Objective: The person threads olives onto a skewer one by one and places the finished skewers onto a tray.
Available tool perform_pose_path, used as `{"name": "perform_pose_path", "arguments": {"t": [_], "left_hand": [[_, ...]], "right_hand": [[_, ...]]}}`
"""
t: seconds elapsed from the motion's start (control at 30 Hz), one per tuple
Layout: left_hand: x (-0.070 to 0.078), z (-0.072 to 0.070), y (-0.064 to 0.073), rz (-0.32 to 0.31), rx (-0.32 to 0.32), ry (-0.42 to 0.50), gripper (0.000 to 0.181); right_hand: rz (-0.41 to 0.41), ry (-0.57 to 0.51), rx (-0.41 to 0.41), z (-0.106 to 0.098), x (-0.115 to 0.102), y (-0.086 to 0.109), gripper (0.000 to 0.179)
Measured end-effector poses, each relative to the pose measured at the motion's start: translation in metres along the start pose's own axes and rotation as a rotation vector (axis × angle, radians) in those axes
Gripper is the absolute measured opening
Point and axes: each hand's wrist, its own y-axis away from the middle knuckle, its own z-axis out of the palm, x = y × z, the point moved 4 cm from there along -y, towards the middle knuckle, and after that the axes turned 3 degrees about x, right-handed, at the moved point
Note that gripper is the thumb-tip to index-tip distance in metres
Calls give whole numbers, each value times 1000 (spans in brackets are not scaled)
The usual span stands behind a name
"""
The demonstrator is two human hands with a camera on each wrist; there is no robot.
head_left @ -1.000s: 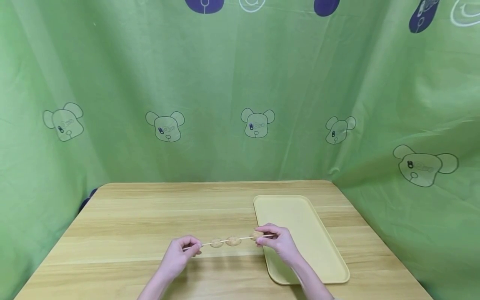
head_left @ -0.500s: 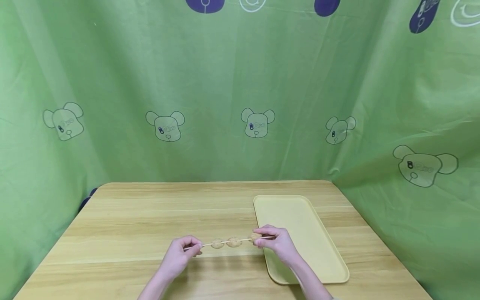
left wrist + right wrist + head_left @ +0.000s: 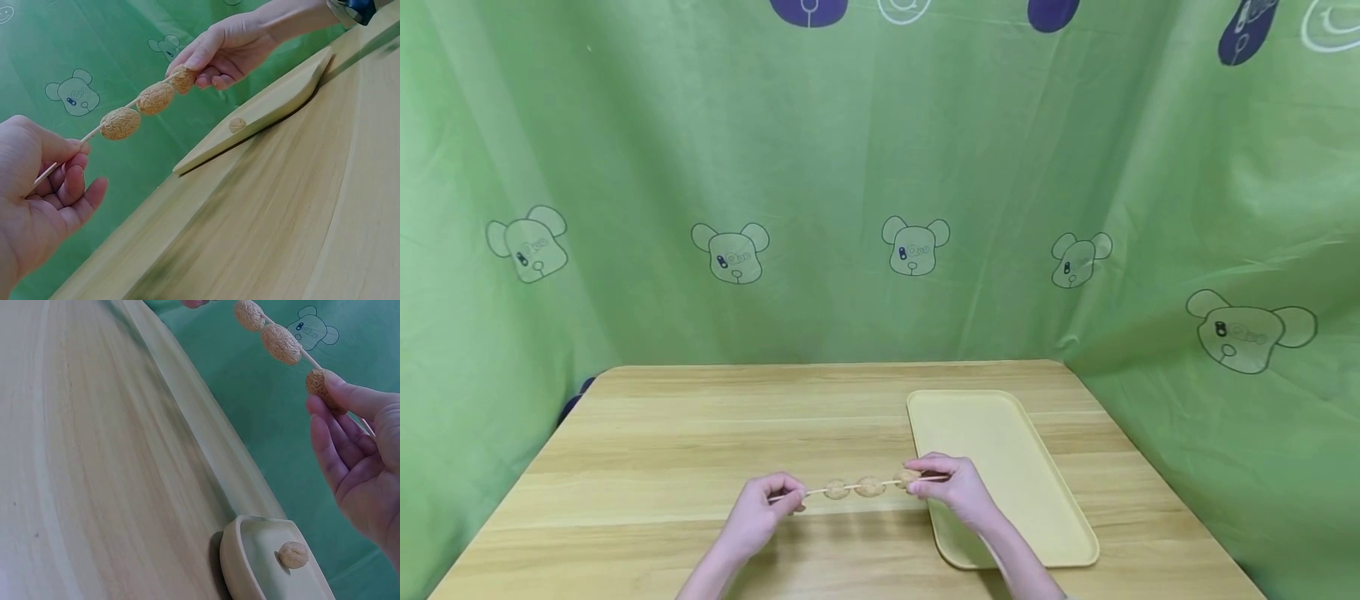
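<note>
A thin wooden skewer (image 3: 887,482) runs roughly level between my two hands above the table. It passes through brown, wrinkled balls (image 3: 120,124), a middle ball (image 3: 280,344) and a right-hand ball (image 3: 322,387). At the skewer's left end, my left hand (image 3: 762,508) pinches the bare stick between thumb and fingers. My right hand (image 3: 955,487) grips the right-hand ball between thumb and fingers, over the tray's left edge. A small gap separates this ball from the middle one; the other two sit close together. The skewer's right end lies partly behind my right hand.
A pale yellow tray (image 3: 985,425) lies on the right part of the wooden table (image 3: 700,433). One loose brown ball (image 3: 293,555) rests in it, hidden in the head view. A green curtain (image 3: 820,167) surrounds the table's back and sides.
My right hand has moved slightly left, sliding the right-hand ball along the skewer nearer the middle one. My left hand has stayed nearly still.
</note>
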Motion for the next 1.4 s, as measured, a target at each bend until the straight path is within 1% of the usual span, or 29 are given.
{"name": "perform_pose_path", "arguments": {"t": [0.27,0.33,0.5,0.57,0.67,0.77,0.87,1.03,1.13,1.23,1.4], "left_hand": [[-2,-1,1,-6,13,-22,17],[-2,-1,1,-8,16,-22,17],[-2,-3,0,-18,21,-23,17],[-1,-4,0,-16,26,-25,17],[0,-6,-1,-12,37,-24,18],[0,-8,-2,-16,45,-26,18],[-2,-10,-3,-27,54,-34,17],[-4,-15,-3,-33,78,-40,15],[-5,-18,-2,-42,90,-31,15],[-5,-21,-2,-44,93,-29,16],[-7,-24,-1,-57,105,-28,16]], "right_hand": [[47,6,-38,0,3,1,43],[47,1,-49,-1,2,2,44],[5,-13,-72,-5,-1,3,43],[-13,-27,-66,-10,-2,4,43],[-28,-50,-45,-17,-3,5,43],[-20,-57,-18,-27,-3,6,44],[0,-35,25,-37,-1,8,43],[50,28,133,-55,4,9,41],[88,54,170,-63,9,8,41],[125,70,181,-68,15,6,42],[172,99,159,-71,26,4,44]]}}
